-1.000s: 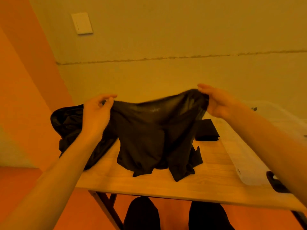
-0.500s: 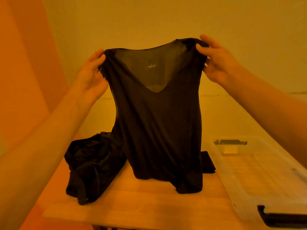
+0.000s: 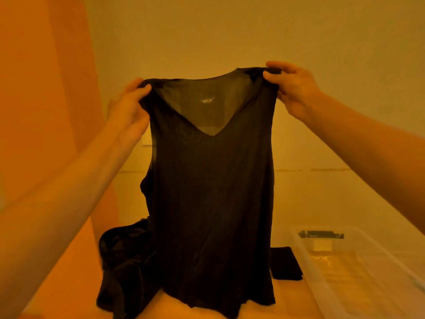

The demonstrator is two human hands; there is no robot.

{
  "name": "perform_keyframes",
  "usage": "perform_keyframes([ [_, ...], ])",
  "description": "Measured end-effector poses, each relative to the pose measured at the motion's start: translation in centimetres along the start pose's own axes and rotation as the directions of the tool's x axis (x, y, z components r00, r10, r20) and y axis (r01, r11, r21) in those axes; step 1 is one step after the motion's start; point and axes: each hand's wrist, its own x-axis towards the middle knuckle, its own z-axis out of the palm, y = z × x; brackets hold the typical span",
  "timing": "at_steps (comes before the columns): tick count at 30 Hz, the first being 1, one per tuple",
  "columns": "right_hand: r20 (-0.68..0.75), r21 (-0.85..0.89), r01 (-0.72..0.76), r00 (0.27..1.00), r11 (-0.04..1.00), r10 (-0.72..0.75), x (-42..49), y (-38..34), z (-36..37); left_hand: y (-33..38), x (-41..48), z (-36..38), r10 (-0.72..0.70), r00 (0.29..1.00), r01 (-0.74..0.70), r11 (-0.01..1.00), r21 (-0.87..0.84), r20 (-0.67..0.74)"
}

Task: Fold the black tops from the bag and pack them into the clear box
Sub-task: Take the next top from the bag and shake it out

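A black V-neck sleeveless top (image 3: 211, 199) hangs full length in front of me, its hem just reaching the wooden table (image 3: 289, 300). My left hand (image 3: 128, 109) pinches its left shoulder strap and my right hand (image 3: 294, 88) pinches the right one, both raised at chest height. Behind the top's lower left lies the crumpled black bag (image 3: 122, 268). A folded black top (image 3: 286, 263) lies on the table, partly hidden by the hanging one. The clear box (image 3: 358, 277) stands open at the right with nothing visible inside.
A plain wall rises behind the table and an orange wall stands at the left. The box has a black latch (image 3: 322, 234) on its far end. A pale wall plate (image 3: 147, 139) peeks out beside my left wrist.
Both hands have lifted the top from a bunched heap over the table into a stretched, hanging position, and my view has tilted up toward the wall.
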Motion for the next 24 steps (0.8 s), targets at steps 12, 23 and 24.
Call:
perform_keyframes([
  [12,0.057,-0.083,-0.106,0.992,0.991,0.111,1.5,-0.9,0.7,2.5,-2.5,-0.8,0.167,0.954,-0.3,0.617,0.727,0.251],
  [23,0.176,-0.521,0.094,0.984,0.848,-0.001,2.1,0.1,-0.5,5.8,-2.4,-1.1,-0.272,0.806,-0.337,0.519,0.785,0.526],
  [24,0.209,-0.555,0.085,0.977,0.827,0.04,2.1,0.1,-0.8,6.0,-2.5,-1.1,-0.281,0.805,-0.348,0.489,0.8,0.522],
])
